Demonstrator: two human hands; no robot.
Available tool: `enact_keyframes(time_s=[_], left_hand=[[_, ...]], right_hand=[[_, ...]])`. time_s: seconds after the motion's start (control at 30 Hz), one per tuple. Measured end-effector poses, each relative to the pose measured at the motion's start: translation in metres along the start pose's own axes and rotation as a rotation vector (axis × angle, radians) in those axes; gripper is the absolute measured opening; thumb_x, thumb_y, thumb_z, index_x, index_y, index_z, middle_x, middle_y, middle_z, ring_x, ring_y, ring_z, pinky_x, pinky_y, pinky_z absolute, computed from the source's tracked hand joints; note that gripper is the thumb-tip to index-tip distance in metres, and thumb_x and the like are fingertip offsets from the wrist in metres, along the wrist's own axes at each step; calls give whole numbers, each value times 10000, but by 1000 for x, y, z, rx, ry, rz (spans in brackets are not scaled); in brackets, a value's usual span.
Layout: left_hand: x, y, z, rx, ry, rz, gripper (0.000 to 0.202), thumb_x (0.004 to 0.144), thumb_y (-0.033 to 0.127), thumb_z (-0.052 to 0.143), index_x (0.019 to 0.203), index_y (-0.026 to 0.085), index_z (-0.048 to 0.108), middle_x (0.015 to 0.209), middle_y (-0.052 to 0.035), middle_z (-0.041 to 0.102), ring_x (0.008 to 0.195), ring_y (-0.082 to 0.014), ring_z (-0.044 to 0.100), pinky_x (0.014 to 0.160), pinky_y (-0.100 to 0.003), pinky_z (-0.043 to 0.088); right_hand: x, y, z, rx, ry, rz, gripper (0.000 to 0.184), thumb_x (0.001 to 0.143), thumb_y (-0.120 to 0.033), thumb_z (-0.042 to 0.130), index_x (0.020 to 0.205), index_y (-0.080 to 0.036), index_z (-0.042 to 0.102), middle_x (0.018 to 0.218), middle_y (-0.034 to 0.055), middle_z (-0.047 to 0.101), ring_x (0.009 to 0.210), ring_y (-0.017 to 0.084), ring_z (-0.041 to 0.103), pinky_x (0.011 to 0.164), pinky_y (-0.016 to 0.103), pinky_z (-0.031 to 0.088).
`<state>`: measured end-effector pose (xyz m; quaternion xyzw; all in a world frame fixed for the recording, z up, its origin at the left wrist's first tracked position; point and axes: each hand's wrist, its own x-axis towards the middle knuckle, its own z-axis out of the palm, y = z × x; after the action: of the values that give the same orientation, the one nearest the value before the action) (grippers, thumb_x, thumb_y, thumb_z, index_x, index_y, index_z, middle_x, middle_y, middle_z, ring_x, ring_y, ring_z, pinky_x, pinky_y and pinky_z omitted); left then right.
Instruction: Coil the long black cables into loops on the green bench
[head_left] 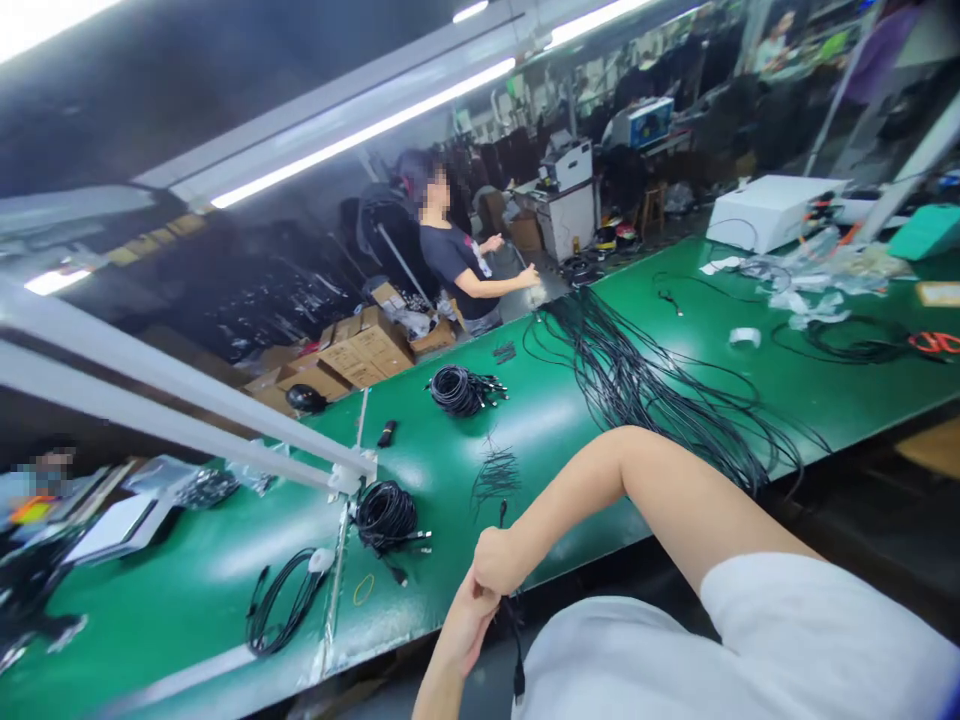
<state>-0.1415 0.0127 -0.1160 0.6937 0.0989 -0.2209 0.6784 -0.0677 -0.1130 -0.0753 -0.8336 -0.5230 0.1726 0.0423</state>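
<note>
My right hand (499,562) is closed round a black cable; one plug stands out above the fist, and another cable end (519,678) hangs below. Pressed against it from below, my left hand (471,618) has its fingers closed on the same cable, most of which the hands hide. Just beyond them lies a small scatter of thin black ties (496,478). A coiled bundle of black cables (386,517) rests to the left, near a yellow rubber band (364,590). Farther back sits a second coiled bundle (459,390).
Loose black cables (652,390) spread over the green table (555,420) at right. A white tape roll (745,337), orange scissors (934,343) and a white box (769,212) lie beyond. A metal post (300,455) rises at left. Across the table stands a person (454,260).
</note>
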Motion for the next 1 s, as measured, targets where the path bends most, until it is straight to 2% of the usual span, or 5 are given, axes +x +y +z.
enact_keyframes(time_s=[0.23, 0.33, 0.5, 0.87, 1.0], left_hand=[[8, 12, 13, 1176, 395, 279, 185, 785, 258, 642, 953, 182, 660, 964, -114, 614, 1000, -313, 552, 892, -463, 408], [13, 13, 26, 1134, 483, 196, 149, 823, 266, 617, 928, 160, 624, 968, -114, 619, 964, -275, 570, 855, -406, 428], [12, 13, 18, 687, 127, 213, 448, 858, 329, 600, 1276, 179, 542, 873, -27, 645, 773, -178, 604, 758, -308, 464], [22, 35, 25, 1172, 277, 105, 311, 859, 371, 603, 1044, 132, 677, 976, -147, 695, 963, -292, 639, 831, -365, 453], [7, 45, 46, 891, -322, 108, 324, 854, 362, 557, 1075, 175, 701, 790, -60, 709, 773, -224, 652, 732, -309, 466]], right_hand=[[-10, 5, 0, -233, -107, -31, 141, 833, -133, 578, 865, -100, 711, 846, 103, 711, 752, 222, 684, 530, 279, 412], [-4, 18, -3, -334, -143, -52, 137, 794, -90, 590, 851, -99, 715, 780, 112, 700, 722, 226, 679, 531, 275, 393], [-13, 44, -2, -463, -175, -143, 156, 812, -105, 574, 852, -100, 724, 802, 137, 695, 760, 236, 654, 581, 298, 364], [-3, 56, -7, -587, -183, -367, 173, 844, -160, 555, 801, -140, 721, 758, 82, 699, 638, 173, 582, 526, 289, 314], [7, 75, -6, -559, -199, -241, 84, 686, -110, 681, 641, -176, 706, 619, 39, 671, 533, 148, 543, 478, 264, 330]])
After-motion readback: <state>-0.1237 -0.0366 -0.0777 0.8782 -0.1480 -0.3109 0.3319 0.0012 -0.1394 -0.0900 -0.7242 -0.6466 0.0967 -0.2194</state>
